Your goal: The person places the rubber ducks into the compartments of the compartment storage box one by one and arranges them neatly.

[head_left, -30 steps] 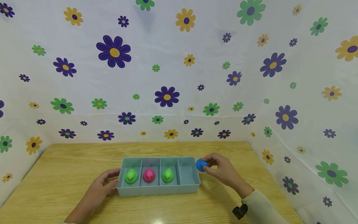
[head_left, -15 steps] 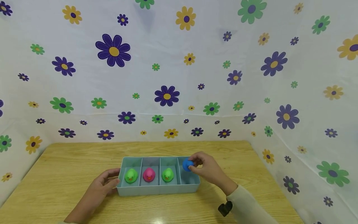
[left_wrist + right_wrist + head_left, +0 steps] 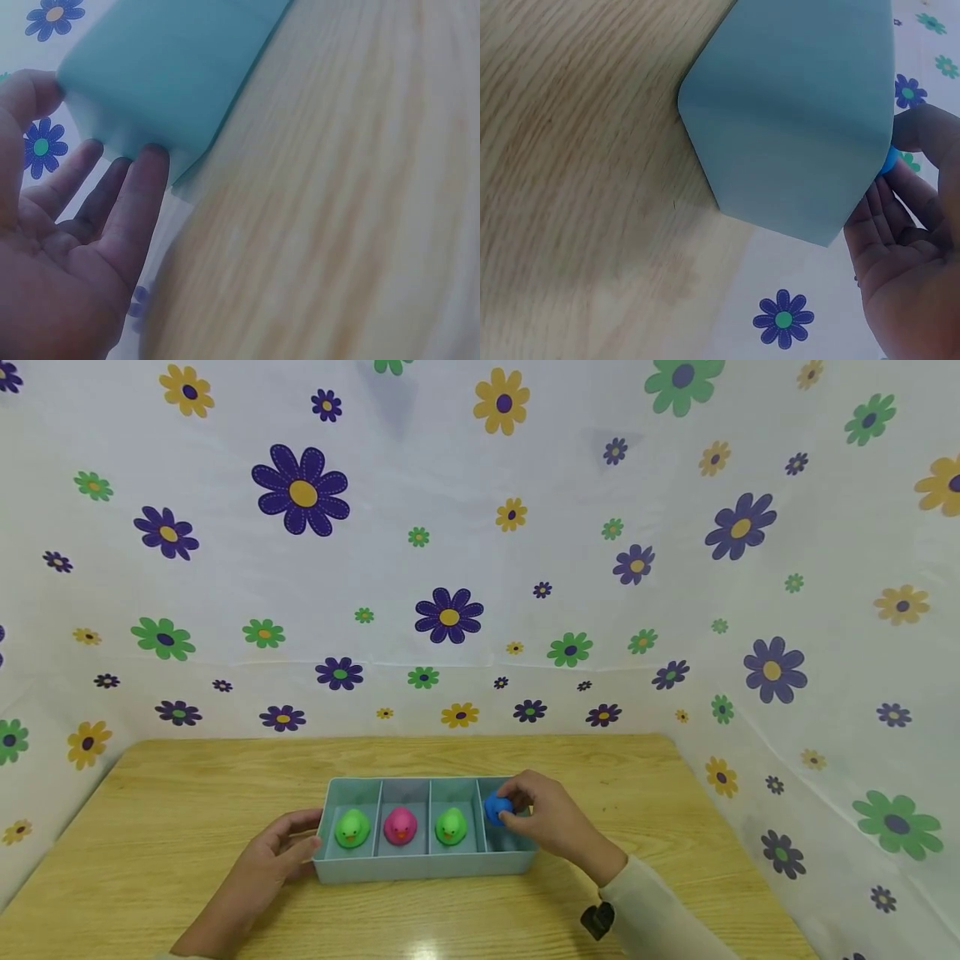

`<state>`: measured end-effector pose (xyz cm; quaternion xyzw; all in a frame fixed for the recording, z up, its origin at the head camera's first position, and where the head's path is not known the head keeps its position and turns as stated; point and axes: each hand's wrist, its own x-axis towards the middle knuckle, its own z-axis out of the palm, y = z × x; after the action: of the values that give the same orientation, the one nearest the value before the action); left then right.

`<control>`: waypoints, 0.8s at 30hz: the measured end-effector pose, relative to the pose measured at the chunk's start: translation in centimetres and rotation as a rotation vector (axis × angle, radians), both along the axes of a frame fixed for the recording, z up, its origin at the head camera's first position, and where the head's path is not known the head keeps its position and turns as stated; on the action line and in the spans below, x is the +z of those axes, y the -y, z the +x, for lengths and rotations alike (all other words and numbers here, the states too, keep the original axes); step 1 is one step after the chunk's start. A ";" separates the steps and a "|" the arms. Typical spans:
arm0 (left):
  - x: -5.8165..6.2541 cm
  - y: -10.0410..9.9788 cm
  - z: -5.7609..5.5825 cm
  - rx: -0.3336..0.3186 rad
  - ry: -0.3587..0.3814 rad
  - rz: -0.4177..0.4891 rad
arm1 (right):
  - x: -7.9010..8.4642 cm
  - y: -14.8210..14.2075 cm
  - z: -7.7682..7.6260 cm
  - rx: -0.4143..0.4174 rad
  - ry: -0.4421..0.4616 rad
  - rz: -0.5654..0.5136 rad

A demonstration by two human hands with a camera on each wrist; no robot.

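Observation:
A pale blue-green divided box (image 3: 427, 868) sits lengthwise on the wooden table. Two green rubber ducks (image 3: 352, 828) and a pink rubber duck (image 3: 401, 826) stand upright in separate compartments. My right hand (image 3: 551, 818) pinches a blue rubber duck (image 3: 497, 808) between thumb and fingers inside the rightmost compartment. Whether that duck touches the floor there, I cannot tell. The right wrist view shows just a sliver of the blue duck (image 3: 889, 160) behind the box wall. My left hand (image 3: 75, 217) touches the left end wall with its fingertips and thumb, fingers fairly straight.
The wooden table (image 3: 225, 793) extends around the box on all sides. White cloth (image 3: 405, 468) printed with flowers hangs along the back and both sides. A small black device (image 3: 597, 920) is at the right sleeve.
My right hand has brought the blue duck leftward from outside the box's right end into the rightmost compartment. The left hand stays at the left end. The head view has shifted slightly.

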<state>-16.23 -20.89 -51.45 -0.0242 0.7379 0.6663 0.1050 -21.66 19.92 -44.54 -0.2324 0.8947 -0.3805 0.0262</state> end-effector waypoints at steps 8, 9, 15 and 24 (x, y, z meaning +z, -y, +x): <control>-0.3 0.1 0.0 0.001 -0.006 0.014 | 0.5 -0.1 0.1 0.014 -0.052 0.036; -0.3 0.1 0.0 0.002 -0.006 0.013 | 0.5 -0.1 0.1 0.015 -0.060 0.045; -0.3 0.1 0.1 0.005 -0.006 0.007 | -0.2 0.4 -0.1 0.006 -0.102 0.115; -0.1 -0.1 0.4 0.009 -0.008 0.006 | -0.5 0.7 -0.3 0.009 -0.161 0.181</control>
<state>-15.87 -20.75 -51.57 -0.0246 0.7362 0.6691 0.0989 -21.96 19.22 -45.01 -0.2630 0.9236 -0.2779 -0.0229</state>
